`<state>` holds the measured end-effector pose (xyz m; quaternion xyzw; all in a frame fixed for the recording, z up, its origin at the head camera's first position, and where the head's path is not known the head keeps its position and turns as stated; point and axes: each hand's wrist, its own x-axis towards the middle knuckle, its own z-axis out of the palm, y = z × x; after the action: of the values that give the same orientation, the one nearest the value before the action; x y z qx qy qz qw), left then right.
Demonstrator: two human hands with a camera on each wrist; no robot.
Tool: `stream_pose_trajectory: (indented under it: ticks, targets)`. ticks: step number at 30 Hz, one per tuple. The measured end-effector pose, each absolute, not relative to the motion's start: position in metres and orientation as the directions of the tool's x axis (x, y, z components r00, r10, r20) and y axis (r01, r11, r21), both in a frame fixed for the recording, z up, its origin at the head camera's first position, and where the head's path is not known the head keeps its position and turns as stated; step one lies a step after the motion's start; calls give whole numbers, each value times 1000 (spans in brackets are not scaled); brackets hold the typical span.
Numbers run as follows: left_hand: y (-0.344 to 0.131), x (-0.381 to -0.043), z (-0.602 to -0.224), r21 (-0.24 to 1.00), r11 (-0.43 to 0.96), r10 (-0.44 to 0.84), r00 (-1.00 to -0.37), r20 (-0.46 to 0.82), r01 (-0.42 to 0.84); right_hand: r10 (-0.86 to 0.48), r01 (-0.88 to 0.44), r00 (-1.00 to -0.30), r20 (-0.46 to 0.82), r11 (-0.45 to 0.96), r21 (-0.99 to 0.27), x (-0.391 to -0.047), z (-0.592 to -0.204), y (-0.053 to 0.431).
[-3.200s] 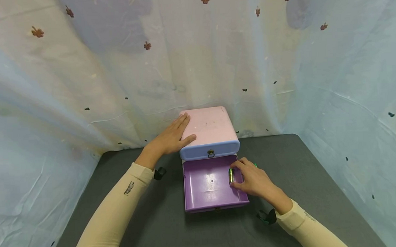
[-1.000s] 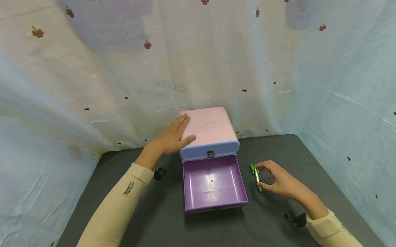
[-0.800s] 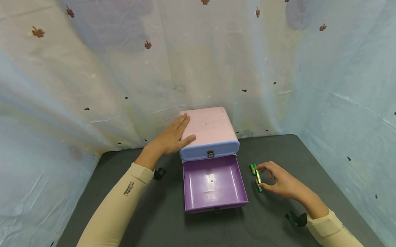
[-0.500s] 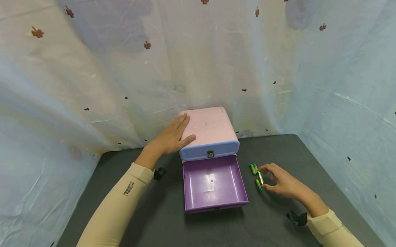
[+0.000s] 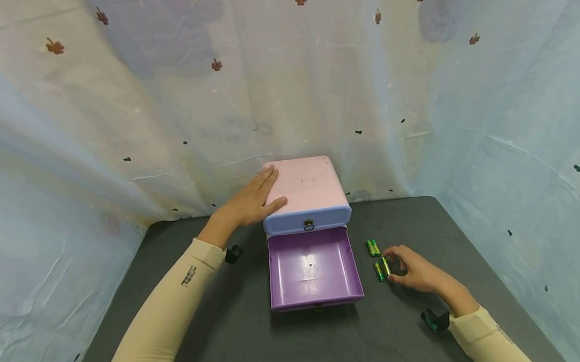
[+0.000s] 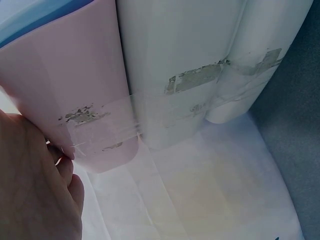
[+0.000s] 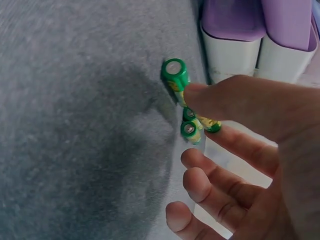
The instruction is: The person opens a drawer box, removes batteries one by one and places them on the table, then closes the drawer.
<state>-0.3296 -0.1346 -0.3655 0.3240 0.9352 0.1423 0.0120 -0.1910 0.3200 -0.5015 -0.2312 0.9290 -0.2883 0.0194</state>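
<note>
My left hand point(image 5: 249, 204) rests with straight fingers on the pink top of a small drawer cabinet point(image 5: 309, 183); in the left wrist view its fingers lie along the pink edge. Below the blue top drawer, a purple drawer point(image 5: 294, 289) is pulled out, its inside bare. To the right, my right hand point(image 5: 417, 272) pinches a green and gold battery point(image 5: 385, 266) between thumb and forefinger, low over the table. Just left of it lies another battery point(image 5: 379, 272), and a pair of batteries point(image 5: 373, 247) lies side by side farther back.
The dark grey table point(image 5: 321, 347) extends around the cabinet. Behind it hangs a pale patterned curtain point(image 5: 286, 105), also along both sides. The purple drawer's front edge juts toward me. Clear tape point(image 6: 115, 117) crosses the cabinet's side.
My right hand has taken the battery from the purple drawer to the table on the right, then shifted it slightly right and down, beside the other batteries. My left hand stays put.
</note>
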Motion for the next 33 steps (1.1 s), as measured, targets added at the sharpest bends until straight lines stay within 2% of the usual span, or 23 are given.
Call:
stream_pose_trajectory:
  ticks: [12,33]
  targets:
    - [-134,-327,-362,278,749,610,-790,62,601,-419,-366,-907,35,746,-557,-192,-510,320]
    - [-134,-329,-365,275,753,606,-793,64,598,-431,-359,-902,5,746,-560,-193,-514,320]
